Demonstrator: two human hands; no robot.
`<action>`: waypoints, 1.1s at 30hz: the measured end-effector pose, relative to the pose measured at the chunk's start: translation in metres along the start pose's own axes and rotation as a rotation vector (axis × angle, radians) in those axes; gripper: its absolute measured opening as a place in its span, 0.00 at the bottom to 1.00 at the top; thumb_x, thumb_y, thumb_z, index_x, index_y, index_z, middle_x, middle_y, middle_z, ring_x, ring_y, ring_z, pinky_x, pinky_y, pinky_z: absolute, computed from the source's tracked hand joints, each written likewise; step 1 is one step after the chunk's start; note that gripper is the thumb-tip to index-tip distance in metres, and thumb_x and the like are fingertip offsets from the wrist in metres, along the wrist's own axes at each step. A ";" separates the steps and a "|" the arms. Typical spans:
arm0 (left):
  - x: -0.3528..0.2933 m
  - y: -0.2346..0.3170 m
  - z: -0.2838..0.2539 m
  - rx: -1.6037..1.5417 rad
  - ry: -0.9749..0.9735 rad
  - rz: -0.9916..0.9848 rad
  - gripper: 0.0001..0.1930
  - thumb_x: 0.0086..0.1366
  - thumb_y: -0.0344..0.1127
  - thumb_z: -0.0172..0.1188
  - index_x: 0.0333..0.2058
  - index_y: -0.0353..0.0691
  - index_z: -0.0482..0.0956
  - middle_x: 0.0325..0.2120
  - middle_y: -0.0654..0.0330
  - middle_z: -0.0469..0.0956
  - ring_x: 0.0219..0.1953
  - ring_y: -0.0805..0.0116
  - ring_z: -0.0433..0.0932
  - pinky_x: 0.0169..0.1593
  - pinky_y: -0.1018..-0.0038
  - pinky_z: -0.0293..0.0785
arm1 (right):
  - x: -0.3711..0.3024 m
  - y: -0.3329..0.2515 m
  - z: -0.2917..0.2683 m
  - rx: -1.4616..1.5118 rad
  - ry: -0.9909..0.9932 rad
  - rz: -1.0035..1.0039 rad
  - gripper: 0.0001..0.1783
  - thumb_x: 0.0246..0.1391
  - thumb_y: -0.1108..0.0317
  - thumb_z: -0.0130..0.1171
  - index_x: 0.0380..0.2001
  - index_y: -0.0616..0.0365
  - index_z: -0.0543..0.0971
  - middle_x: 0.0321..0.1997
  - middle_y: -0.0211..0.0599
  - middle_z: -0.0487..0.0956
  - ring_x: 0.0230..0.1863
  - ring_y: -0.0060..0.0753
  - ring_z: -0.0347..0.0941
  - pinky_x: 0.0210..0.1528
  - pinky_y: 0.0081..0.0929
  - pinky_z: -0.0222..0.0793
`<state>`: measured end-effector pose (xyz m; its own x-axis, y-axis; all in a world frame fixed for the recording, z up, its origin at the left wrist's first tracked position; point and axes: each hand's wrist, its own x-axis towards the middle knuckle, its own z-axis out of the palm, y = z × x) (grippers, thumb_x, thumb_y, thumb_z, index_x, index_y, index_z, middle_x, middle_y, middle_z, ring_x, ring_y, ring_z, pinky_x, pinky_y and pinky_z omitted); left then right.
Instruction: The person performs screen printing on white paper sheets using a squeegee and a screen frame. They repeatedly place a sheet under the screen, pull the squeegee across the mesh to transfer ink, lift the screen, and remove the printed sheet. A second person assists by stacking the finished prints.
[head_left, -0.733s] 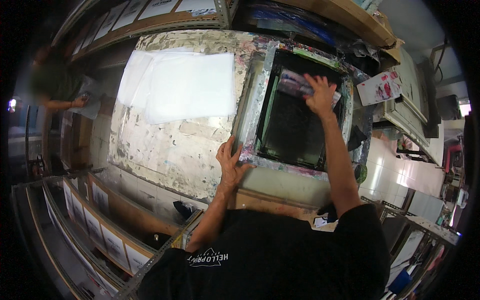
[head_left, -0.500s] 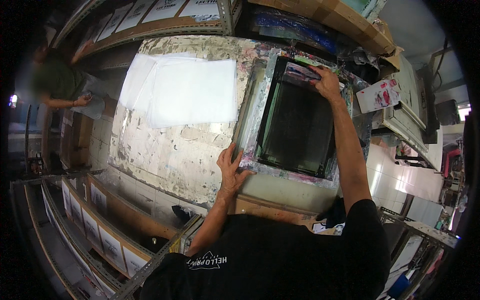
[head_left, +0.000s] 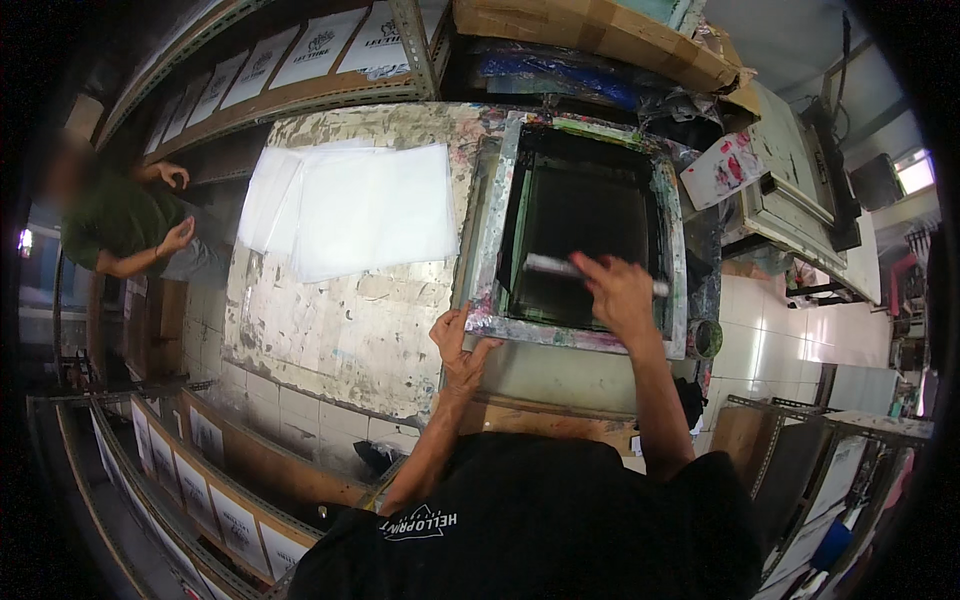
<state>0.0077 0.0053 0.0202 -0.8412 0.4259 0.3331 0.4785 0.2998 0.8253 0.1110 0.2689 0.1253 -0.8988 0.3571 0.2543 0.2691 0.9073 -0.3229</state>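
A screen-printing frame [head_left: 677, 225] with a dark mesh lies over the right part of the stained table. My right hand [head_left: 625, 300] is closed on a squeegee [head_left: 548, 264], a pale bar held crosswise over the nearer half of the mesh. Motion smears the squeegee slightly, and the hand covers its middle. At the frame's near left corner, my left hand [head_left: 461, 354] grips the rim, thumb along the near side and fingers on the left side. To the left of the frame lie white sheets [head_left: 375, 210], loosely overlapped.
The worn, paint-spotted table [head_left: 340, 345] extends left. Racks with printed sheets [head_left: 258, 72] stand at far left and near left [head_left: 240, 520]. Another person [head_left: 135, 225] stands at the left. Beyond the frame are a cardboard box [head_left: 600, 45] and a stained white container [head_left: 722, 170].
My right hand has drawn the squeegee from the far end of the mesh toward me. The left hand stays at the frame's corner. The other person's hands have moved apart.
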 end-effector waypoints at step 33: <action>0.082 -0.080 -0.096 -0.127 0.422 -0.474 0.11 0.65 0.34 0.63 0.35 0.28 0.83 0.28 0.62 0.80 0.31 0.74 0.72 0.40 0.75 0.71 | 0.167 -0.009 -0.205 -0.081 0.322 -0.156 0.26 0.46 0.53 0.72 0.51 0.43 0.83 0.41 0.42 0.85 0.40 0.43 0.81 0.45 0.33 0.74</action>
<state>-0.1240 -0.0662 0.0251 -0.9930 -0.1076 0.0481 0.0188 0.2587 0.9658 0.0290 0.3659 0.3574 -0.7796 0.2529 0.5730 0.1754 0.9664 -0.1878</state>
